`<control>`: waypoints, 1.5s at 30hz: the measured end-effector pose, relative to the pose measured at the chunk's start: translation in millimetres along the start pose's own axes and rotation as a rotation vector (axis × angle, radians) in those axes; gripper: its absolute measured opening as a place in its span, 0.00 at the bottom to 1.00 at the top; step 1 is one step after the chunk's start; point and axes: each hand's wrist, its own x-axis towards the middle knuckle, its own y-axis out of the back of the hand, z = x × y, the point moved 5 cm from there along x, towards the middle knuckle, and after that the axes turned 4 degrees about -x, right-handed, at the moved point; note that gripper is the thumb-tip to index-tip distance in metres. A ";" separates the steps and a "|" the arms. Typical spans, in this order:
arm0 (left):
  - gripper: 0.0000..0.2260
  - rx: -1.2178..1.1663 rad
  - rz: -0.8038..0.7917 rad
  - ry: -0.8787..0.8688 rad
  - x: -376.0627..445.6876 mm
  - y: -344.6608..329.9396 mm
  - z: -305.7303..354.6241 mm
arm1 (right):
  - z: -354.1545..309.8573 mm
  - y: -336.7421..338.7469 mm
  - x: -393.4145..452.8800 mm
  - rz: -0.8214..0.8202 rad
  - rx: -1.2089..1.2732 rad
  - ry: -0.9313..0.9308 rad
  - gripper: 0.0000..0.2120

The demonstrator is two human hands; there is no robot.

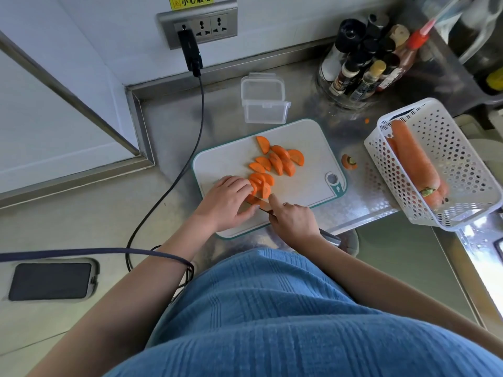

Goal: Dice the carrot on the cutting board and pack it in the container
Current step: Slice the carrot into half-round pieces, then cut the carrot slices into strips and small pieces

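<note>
Our right hand (pixel 292 221) grips the knife (pixel 258 204), forefinger along its spine; our left hand (pixel 227 204) curls over a small stack of carrot slices (pixel 261 183). We judge dicing underway: next comes a steady downward cut. About ten half-moon slices lie on the cutting board (pixel 307 137); beyond stands one lidded container (pixel 263 100).

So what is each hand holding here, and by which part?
The right hand grips the knife by its handle, forefinger along the blade's spine. The left hand presses curled fingers on the carrot piece being cut.
</note>
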 end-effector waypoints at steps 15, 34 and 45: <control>0.29 -0.065 -0.053 0.392 -17.4 -24.2 -24.3 | 42.3 0.3 -15.8 -0.074 0.575 -0.403 0.06; 0.18 -0.105 0.042 0.356 24.9 -28.0 -22.6 | 85.4 2.2 -26.4 -0.007 0.566 -0.546 0.05; 0.41 0.071 0.241 0.586 -7.9 -32.4 -5.4 | 101.8 -1.2 -23.5 -0.028 0.600 -0.557 0.04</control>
